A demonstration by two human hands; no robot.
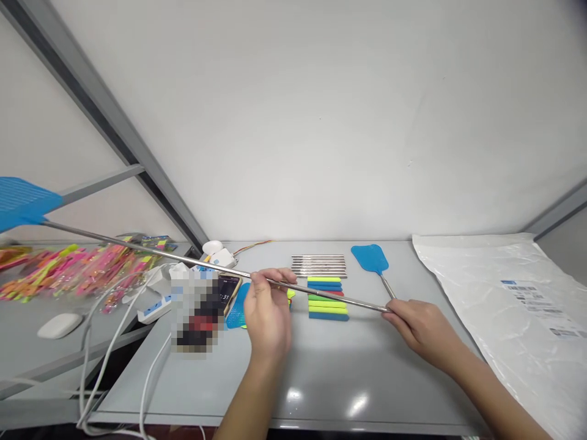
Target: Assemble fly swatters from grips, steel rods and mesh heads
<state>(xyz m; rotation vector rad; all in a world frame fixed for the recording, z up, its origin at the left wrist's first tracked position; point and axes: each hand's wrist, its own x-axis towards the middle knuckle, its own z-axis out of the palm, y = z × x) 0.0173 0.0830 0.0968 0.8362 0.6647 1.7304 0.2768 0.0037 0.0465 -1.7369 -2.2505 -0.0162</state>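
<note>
A long fly swatter with a thin metal telescopic rod (pixel 183 259) crosses in front of me, its blue head (pixel 22 201) out at the left edge. My left hand (pixel 270 311) is closed round the middle of the rod, thumb against it. At the rod's right end, my right hand (pixel 419 330) pinches the tip. Just behind that hand lies another blue swatter head (pixel 370 258) on a short metal rod, whose near end the hand hides. Coloured handle sleeves (pixel 328 310) form a column beyond the rod, with several metal rods (pixel 318 266) lined up behind them.
Blue swatter heads (pixel 236 311) lie partly behind my left hand, near a phone (pixel 228 290) and a blurred-out patch. A white plastic mailer (pixel 509 305) covers the grey table's right side. Bagged colourful items (pixel 92 269), white cables (pixel 110 342) and a power strip (pixel 155 308) occupy the left.
</note>
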